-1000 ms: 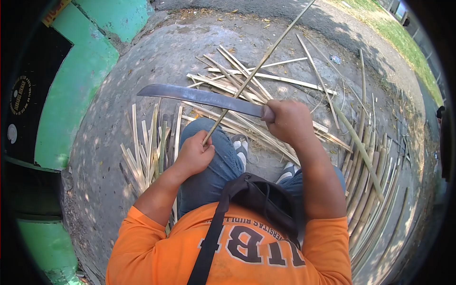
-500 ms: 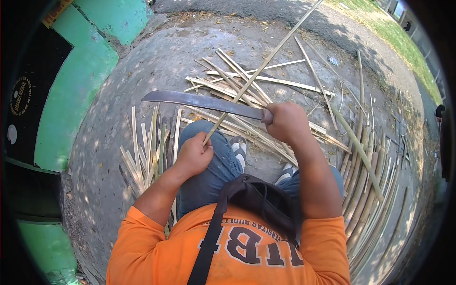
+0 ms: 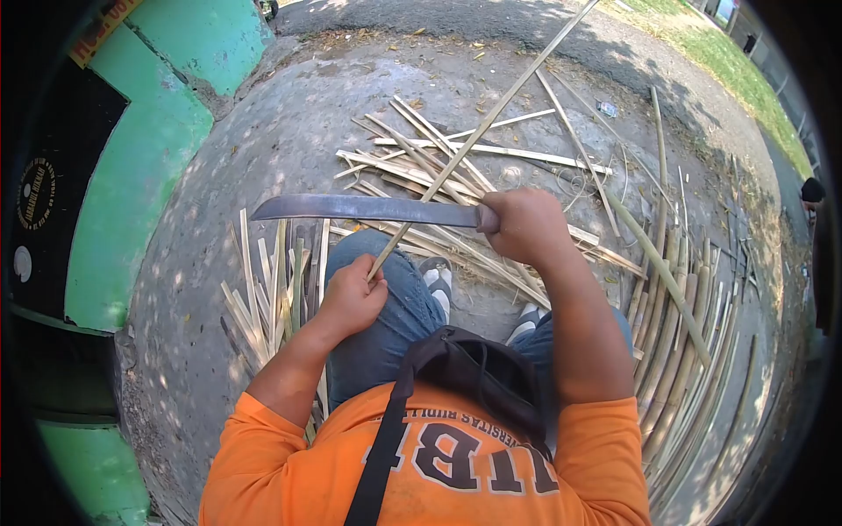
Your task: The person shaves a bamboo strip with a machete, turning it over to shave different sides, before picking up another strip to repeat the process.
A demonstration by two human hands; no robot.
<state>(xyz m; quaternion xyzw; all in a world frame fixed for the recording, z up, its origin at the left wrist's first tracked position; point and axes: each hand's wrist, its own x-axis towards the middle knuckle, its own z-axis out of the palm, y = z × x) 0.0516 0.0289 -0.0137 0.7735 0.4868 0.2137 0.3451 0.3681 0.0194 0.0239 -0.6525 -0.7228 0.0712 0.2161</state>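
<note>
My left hand (image 3: pixel 351 296) grips the near end of a long thin bamboo strip (image 3: pixel 491 116) that rests over my left knee and slants up and away to the right. My right hand (image 3: pixel 519 226) holds the handle of a machete (image 3: pixel 364 209). Its long grey blade lies nearly level, pointing left, and crosses the strip just above my left hand. I sit on the ground in jeans and an orange shirt, with a black bag strap across my chest.
Split bamboo pieces (image 3: pixel 438 167) lie scattered on the concrete ahead. A fan of short strips (image 3: pixel 276 280) lies left of my knee. Long curved bamboo slats (image 3: pixel 693 324) are stacked on the right. A green wall (image 3: pixel 140 149) stands at the left.
The machete has come down and toward me, its blade turning from a slant to nearly level across the strip. My left hand keeps its grip on the strip.
</note>
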